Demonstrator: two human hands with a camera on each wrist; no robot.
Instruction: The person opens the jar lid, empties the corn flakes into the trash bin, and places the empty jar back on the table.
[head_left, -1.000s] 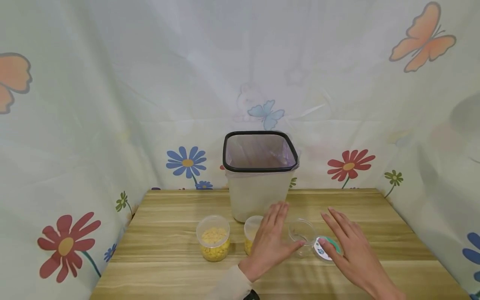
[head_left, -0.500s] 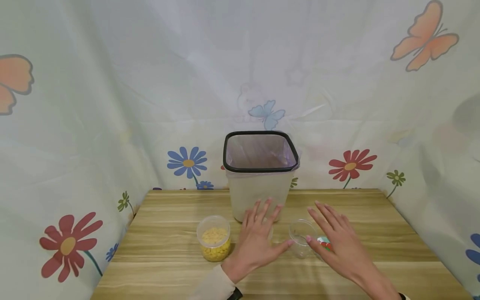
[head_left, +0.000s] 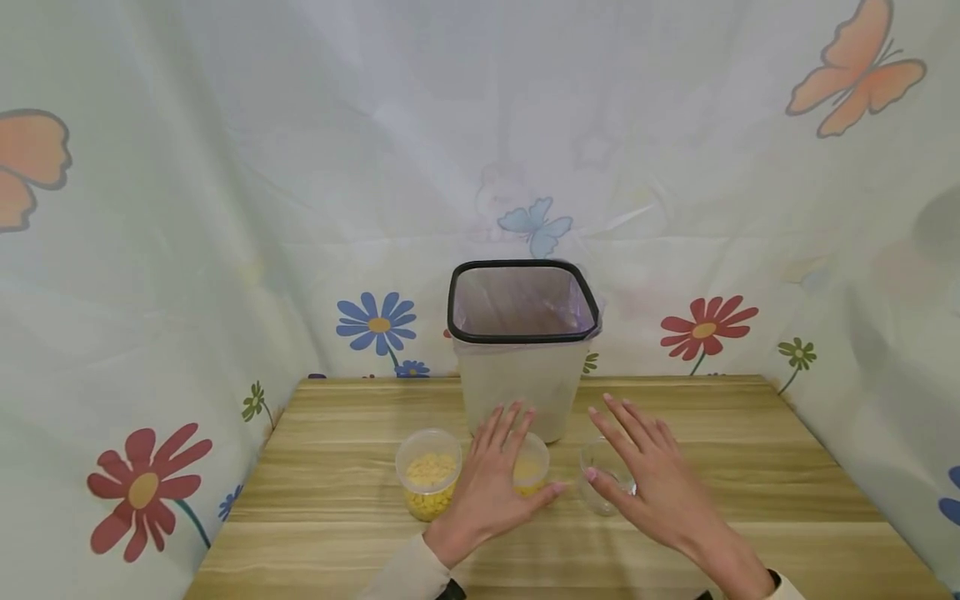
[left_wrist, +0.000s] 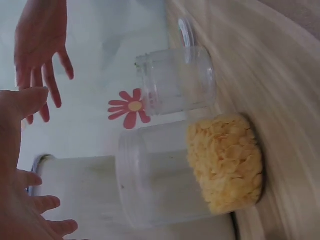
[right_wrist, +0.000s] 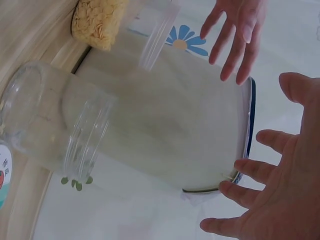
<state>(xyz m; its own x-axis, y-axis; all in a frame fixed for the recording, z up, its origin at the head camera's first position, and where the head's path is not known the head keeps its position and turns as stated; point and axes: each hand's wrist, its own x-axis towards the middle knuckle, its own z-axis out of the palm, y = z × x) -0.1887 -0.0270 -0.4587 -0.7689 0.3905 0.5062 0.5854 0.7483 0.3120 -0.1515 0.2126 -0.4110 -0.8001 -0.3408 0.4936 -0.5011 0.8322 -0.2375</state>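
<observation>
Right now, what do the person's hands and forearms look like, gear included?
Left hand and right hand: bare, no gloves. Left sleeve and right sleeve: cream. Black band at left wrist, black pieces at right; too cropped to identify.

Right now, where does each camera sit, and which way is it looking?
Head: on the person's head, looking forward and down at the table and bin; the left hand, right hand and sleeves show.
Left wrist: on the left wrist, tipped sideways, looking at a flake jar and the clear jar; both hands show.
Right wrist: on the right wrist, also tipped, looking at the clear jar and bin; both hands show.
Shared: the two wrist views both see the clear jar, the bin and both hands.
</observation>
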